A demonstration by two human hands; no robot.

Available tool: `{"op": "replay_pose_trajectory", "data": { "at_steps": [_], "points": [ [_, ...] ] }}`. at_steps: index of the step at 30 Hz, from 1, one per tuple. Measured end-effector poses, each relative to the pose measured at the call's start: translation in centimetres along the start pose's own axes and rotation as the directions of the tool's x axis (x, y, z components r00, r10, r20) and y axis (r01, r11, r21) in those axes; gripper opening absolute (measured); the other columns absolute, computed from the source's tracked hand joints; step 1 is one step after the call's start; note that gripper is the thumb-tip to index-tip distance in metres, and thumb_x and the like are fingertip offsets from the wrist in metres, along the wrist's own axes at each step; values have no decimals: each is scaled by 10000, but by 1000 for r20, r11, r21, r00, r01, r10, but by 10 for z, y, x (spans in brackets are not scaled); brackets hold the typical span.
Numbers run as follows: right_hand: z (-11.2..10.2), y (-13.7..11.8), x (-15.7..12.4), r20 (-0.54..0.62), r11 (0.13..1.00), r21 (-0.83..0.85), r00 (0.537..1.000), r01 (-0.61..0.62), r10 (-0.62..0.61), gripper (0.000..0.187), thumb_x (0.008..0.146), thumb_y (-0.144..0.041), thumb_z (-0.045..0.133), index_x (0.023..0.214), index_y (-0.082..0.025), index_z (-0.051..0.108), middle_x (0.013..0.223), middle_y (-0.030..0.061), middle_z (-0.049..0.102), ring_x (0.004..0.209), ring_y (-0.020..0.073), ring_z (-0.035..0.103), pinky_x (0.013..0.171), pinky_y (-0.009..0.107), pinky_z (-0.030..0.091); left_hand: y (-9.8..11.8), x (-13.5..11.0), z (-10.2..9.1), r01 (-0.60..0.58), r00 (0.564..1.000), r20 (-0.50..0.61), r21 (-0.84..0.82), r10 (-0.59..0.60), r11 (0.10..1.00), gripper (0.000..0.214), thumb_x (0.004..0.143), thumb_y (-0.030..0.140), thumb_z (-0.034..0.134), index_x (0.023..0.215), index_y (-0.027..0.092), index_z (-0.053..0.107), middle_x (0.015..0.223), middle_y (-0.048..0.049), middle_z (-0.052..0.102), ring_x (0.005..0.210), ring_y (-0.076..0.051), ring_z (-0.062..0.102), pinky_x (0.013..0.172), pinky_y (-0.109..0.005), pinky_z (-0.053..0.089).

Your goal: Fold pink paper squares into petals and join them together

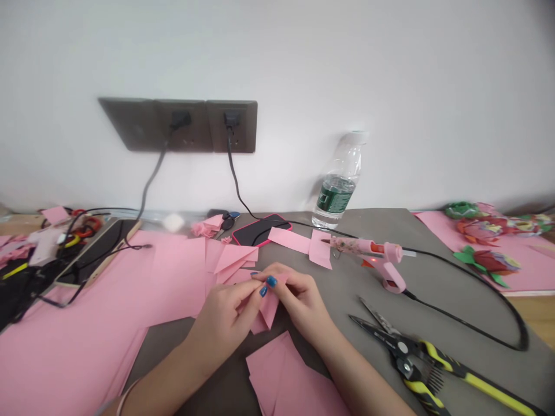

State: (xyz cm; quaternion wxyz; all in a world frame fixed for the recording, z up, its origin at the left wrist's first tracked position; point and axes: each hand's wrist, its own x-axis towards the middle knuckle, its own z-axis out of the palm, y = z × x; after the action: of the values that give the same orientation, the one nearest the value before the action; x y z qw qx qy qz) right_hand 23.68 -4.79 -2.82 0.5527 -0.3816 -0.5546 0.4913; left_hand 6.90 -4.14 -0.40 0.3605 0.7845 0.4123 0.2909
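Note:
Both of my hands meet over the grey table, pinching one folded piece of pink paper [269, 307] between thumbs and fingertips. My left hand [226, 307] grips its left side, and my right hand [301, 292] grips its upper right edge. The lower part of the paper hangs below the fingers as a pointed flap; its upper part is mostly hidden by them. Just beyond lie more folded pink papers [236, 260]. Nearer to me, between my forearms, rests a stack of cut pink sheets [286, 375].
A pink glue gun [368, 249], its cord looping right, and yellow-black pliers [405, 352] lie at right. Behind stand a water bottle [338, 185] and a phone [260, 230]. Large pink sheets [87, 323] cover the left; paper flowers [489, 263] lie far right.

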Motion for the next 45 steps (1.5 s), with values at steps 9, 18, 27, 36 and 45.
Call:
{"op": "replay_pose_trajectory", "data": {
  "at_steps": [9,18,27,36,45],
  "points": [
    [-2,6,1,-107,970,207,982,-131,155,485,974,-558,467,1037,-214,803,819,69,754,755,225,666,740,333,511,0,4,-1,107,994,35,-127,-103,986,369,982,305,404,638,207,315,610,44,251,556,-115,260,500,-268,192],
    [-3,1,1,-148,995,-27,985,-91,86,469,921,-498,592,591,-170,644,640,25,549,621,165,476,602,290,407,-1,5,-2,175,984,74,-221,-163,959,401,987,396,400,640,214,312,639,37,236,589,-130,257,525,-265,204],
    [-5,5,2,-278,993,-90,959,-80,52,531,901,-558,585,538,-180,497,587,-9,399,569,133,341,525,276,310,1,7,-7,100,995,-3,-237,-103,966,418,965,379,497,600,182,547,572,12,471,591,-148,447,522,-243,345],
    [-3,-7,-1,-171,979,-199,982,45,-80,428,986,-411,525,659,-187,687,689,44,607,673,191,561,648,295,450,1,6,-5,79,996,-19,-186,-84,979,333,941,315,533,696,163,701,544,17,531,530,-134,465,467,-226,341],
    [-4,-8,-1,-146,983,-178,986,55,-81,416,990,-438,520,752,-194,758,778,70,693,731,220,624,691,315,485,2,6,-5,78,995,-43,-210,-89,975,323,930,307,553,694,166,723,605,-15,626,655,-183,584,563,-248,462]
  ]
}}
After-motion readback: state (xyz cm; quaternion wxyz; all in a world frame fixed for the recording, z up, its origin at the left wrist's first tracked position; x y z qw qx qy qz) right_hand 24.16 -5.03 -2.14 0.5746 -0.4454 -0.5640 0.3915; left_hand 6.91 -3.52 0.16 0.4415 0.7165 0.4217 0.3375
